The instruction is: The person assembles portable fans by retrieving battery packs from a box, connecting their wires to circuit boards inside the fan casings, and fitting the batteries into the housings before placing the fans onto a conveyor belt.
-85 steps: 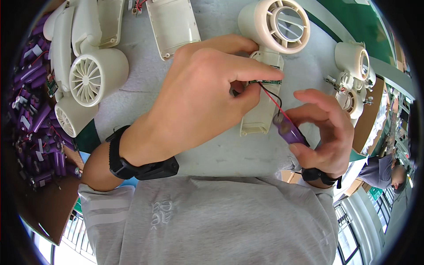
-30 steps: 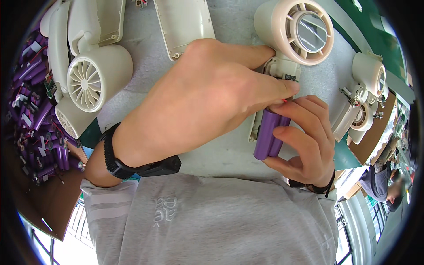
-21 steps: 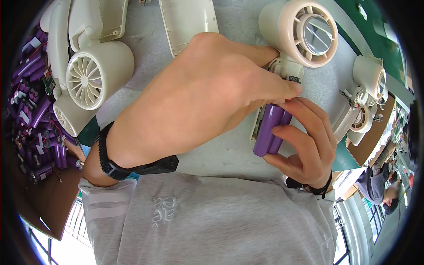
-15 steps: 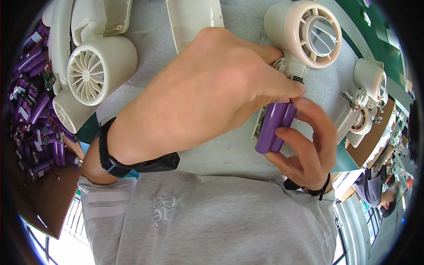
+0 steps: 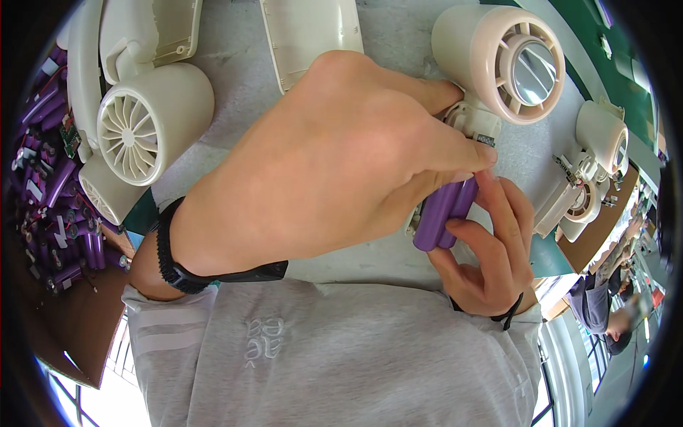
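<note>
A purple battery pack [image 5: 443, 215] of two cylindrical cells is held in the curled fingers of my right hand [image 5: 492, 256], over the opened handle of a cream handheld fan [image 5: 457, 48]. My left hand [image 5: 370, 135] reaches across from the left, closed around the neck and upper handle of that fan. Its fingertips meet at the top end of the battery pack, beside my right index fingertip. A small circuit board [image 5: 486, 139] shows just past them. Most of the handle and the left fingers' exact grip are hidden under my left hand.
Cream fans with slatted grilles [image 5: 128, 137] stand at the left. Beside them a cardboard box [image 5: 85, 341] holds many purple batteries [image 5: 64, 178]. A cream shell half [image 5: 313, 35] lies at the back. More opened fans [image 5: 583, 185] lie at the right; another person [image 5: 597, 313] is beyond.
The fan in my hands has shifted slightly right and turned a little. My right hand has drawn in, its fingers straighter along the battery pack, whose upper end is now more covered by my left hand.
</note>
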Motion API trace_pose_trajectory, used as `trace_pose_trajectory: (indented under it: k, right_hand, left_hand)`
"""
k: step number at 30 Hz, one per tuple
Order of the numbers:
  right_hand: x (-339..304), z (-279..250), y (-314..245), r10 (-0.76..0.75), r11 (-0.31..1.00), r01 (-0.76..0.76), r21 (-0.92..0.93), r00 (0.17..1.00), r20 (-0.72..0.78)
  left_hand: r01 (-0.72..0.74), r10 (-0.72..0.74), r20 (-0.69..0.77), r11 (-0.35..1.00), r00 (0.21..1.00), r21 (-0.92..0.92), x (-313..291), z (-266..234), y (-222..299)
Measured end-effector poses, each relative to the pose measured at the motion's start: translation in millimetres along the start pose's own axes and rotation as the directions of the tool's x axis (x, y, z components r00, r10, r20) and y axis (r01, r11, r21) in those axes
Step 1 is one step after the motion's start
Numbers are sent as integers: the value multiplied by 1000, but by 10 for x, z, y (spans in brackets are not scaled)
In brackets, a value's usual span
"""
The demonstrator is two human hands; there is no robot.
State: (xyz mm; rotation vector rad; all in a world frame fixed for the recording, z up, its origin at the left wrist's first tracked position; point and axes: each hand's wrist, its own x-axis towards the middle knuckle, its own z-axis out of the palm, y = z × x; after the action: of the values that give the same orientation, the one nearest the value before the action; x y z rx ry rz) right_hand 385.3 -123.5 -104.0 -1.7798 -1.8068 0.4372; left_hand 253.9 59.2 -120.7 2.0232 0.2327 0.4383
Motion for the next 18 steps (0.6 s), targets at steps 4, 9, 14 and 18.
trace_pose_trajectory:
  k: [4,9,14,18]
  right_hand:
    - [8,-41,74,7,1000,-7,10,998,58]
    - [91,85,114,168,936,-141,324,984,-58]
    - [193,33,205,95,914,-94,395,995,16]
    - [227,43,202,78,924,-87,372,996,41]
  left_hand:
    - [21,-21,34,1000,999,13,38,-32,-7]
    - [57,-58,46,998,997,17,53,-34,-32]
    - [95,-95,34,995,995,10,26,-33,-45]
    - [100,-99,41,995,994,-26,22,-37,-71]
